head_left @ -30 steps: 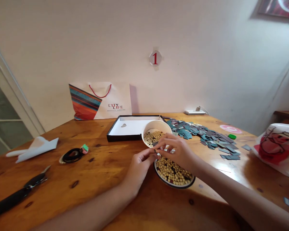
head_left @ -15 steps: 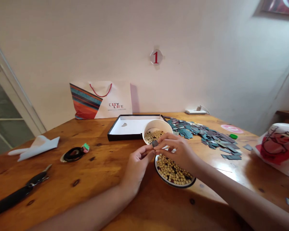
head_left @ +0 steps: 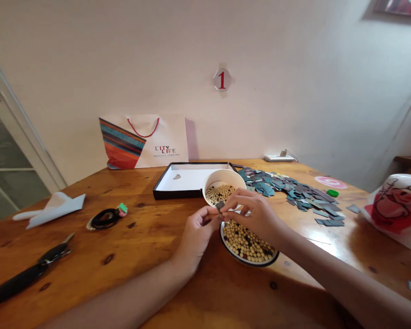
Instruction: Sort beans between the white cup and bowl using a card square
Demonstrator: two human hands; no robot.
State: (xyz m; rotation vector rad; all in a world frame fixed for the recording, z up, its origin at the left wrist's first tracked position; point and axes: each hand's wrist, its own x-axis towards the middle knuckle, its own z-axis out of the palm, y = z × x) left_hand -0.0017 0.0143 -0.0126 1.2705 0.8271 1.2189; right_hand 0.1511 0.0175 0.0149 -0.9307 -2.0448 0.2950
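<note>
Grey, the small piece (head_left: pixel 219 205) sits pinched in the closed fingertips of left hand (head_left: pixel 194 235) and right hand (head_left: pixel 256 214); probably light, stiffish, best held by its edges.

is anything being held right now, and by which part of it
A small dark piece, held near its lower end between the left hand and right hand; exact contact is hidden.

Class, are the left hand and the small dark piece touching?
Touching. In the head view, the left hand meets the small dark piece with its fingertips.
</note>
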